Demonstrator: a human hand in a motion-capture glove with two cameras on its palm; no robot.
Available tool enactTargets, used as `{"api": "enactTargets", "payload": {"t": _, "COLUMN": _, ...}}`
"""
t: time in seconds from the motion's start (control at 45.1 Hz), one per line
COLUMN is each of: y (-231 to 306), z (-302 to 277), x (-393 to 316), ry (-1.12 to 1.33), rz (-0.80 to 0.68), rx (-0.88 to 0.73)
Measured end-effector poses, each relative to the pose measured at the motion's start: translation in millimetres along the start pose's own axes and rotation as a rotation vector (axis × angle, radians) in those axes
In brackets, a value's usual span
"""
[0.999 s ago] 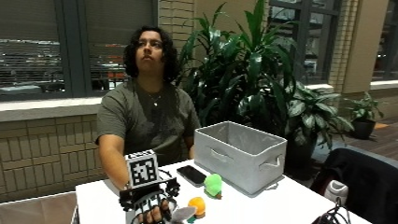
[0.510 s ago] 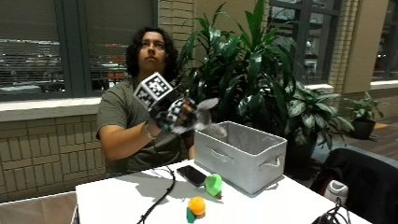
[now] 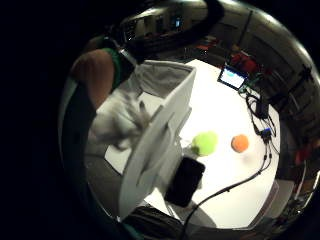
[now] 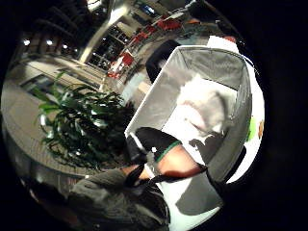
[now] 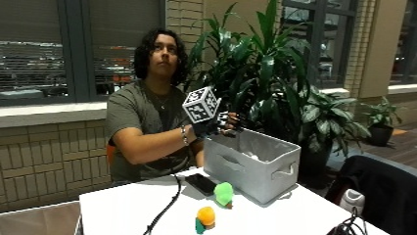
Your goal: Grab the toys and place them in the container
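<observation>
Two toys are left out on the surface (image 5: 130,215) as far as we can see: a green toy (image 5: 224,194) just beside the container's (image 5: 254,169) near wall, and an orange toy (image 5: 206,216) nearer the front edge, sitting on something green that we cannot make out. A black phone (image 5: 201,183) lies by the green toy, close to the container's corner.

We see the gloved right hand (image 5: 218,126) hovering above the container's open top, over its back corner. Its fingers look spread and released, with nothing between them, though the glove is dark and small in the outside view.

From the palm views we look straight down into the container, where a pale, white toy (image 4: 207,108) lies on the floor of it, apart from the hand. We take it as already delivered.

We judge the task about a third done: one toy is inside and two remain. What is left is to bring the hand back down to the front of the surface for the green toy and the orange one.
</observation>
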State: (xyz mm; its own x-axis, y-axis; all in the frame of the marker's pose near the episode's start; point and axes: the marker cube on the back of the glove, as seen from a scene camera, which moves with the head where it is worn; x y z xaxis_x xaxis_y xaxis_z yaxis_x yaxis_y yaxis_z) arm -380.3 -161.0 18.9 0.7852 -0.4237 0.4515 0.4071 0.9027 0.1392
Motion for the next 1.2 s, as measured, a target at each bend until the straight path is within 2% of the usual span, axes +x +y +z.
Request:
{"api": "enactTargets", "payload": {"t": 0.178, "y": 41.7, "z": -42.2, "x": 85.0, "ry": 0.077, "rz": 0.139, "rx": 0.034}}
{"api": "enactTargets", "payload": {"t": 0.377, "y": 89.0, "z": -70.4, "x": 202.3, "ry": 0.207, "rz": 0.408, "rx": 0.012}}
{"api": "enactTargets", "payload": {"t": 0.555, "y": 92.4, "z": -54.7, "x": 278.0, "ry": 0.307, "rz": 0.515, "rx": -0.024}}
{"api": "enactTargets", "payload": {"t": 0.777, "y": 82.8, "z": -24.8, "x": 297.1, "ry": 0.302, "rz": 0.595, "rx": -0.077}}
{"api": "enactTargets", "payload": {"t": 1.198, "y": 49.9, "z": 18.7, "x": 304.1, "ry": 0.406, "rz": 0.614, "rx": -0.155}}
